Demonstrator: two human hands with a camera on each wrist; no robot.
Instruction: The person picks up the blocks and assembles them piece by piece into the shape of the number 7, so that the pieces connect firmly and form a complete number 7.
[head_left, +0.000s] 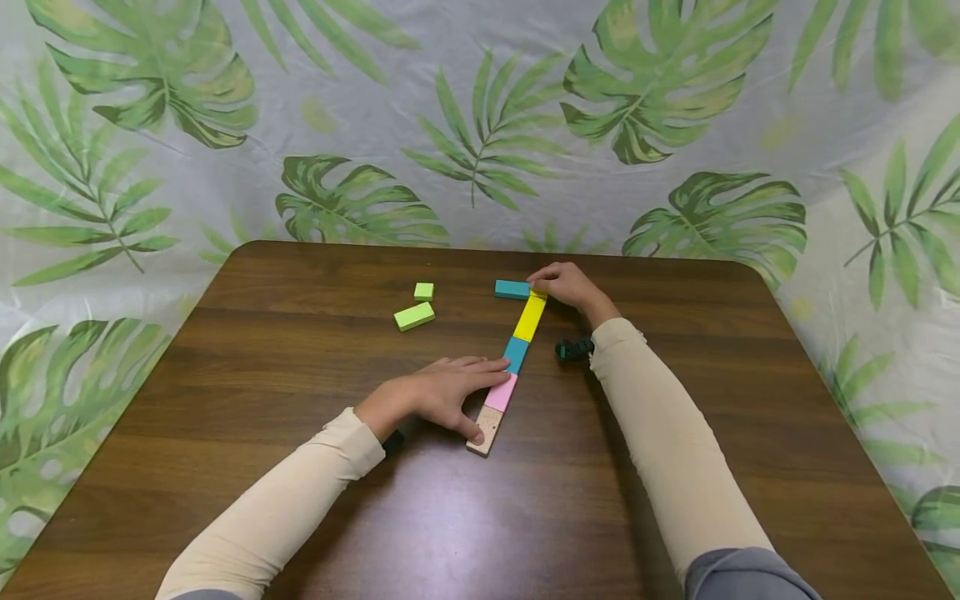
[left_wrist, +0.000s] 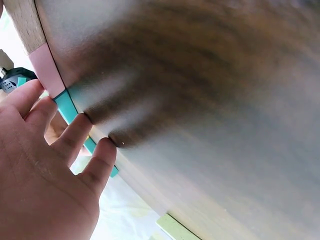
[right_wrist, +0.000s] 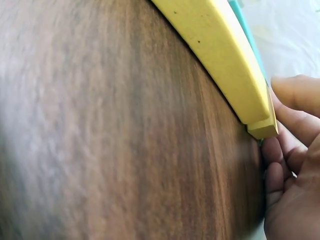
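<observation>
The block row lies under the left hand, spread wide along the near half, and by the right hand, whose grip we cannot tell, at the row's yellow far end, green blocks left of it, all on the table.

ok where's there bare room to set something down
Bare table lies right of the right sleeve, between it and the left sleeve, and left of the light green blocks. Crowded: the block row, with the left hand and right hand at it.
</observation>
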